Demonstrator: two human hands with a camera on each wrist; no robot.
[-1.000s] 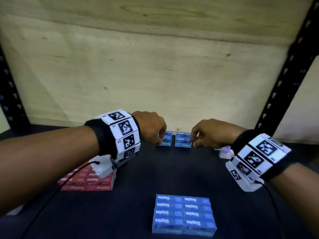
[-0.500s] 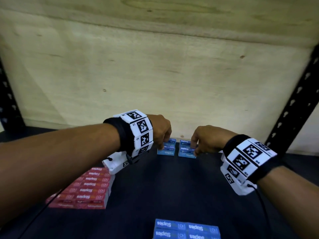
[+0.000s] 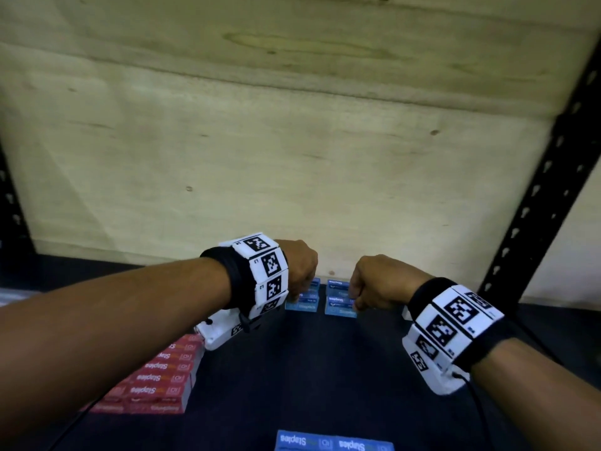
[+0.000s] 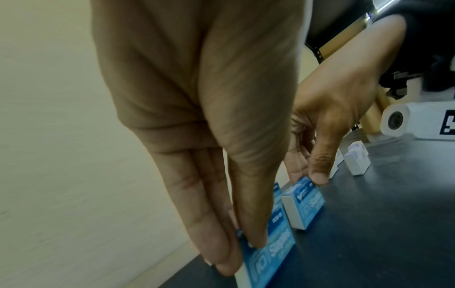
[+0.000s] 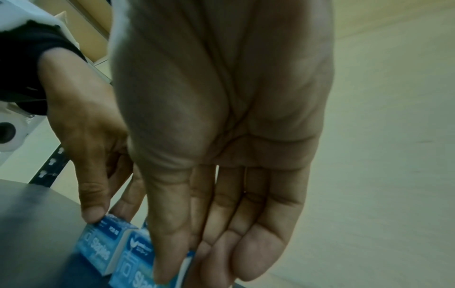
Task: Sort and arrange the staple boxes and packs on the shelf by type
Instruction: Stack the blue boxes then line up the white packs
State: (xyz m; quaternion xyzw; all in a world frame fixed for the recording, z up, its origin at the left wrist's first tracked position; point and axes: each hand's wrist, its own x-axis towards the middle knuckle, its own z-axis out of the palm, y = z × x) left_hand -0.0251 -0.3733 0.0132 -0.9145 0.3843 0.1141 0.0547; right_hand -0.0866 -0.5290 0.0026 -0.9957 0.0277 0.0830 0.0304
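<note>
Two small stacks of blue staple boxes stand side by side at the back of the dark shelf (image 3: 325, 369), close to the plywood wall. My left hand (image 4: 241, 253) pinches the left stack's blue box (image 4: 275, 247) between thumb and fingers. My right hand (image 5: 192, 269) pinches the right stack's blue box (image 5: 133, 272) the same way. In the head view the left hand (image 3: 300, 271) covers the left stack (image 3: 302, 304), and the right hand (image 3: 370, 284) covers the right stack (image 3: 340, 305). A narrow gap separates the stacks.
A red pack of staple boxes (image 3: 156, 379) lies at the left under my left forearm. A blue pack (image 3: 335, 444) sits at the front edge. Small white boxes (image 4: 357, 161) stand right of the stacks. A black shelf post (image 3: 536, 206) rises at the right.
Both hands stay on the two blue stacks at the back wall. The head view has moved in and up, so the front blue pack has slid to the bottom edge.
</note>
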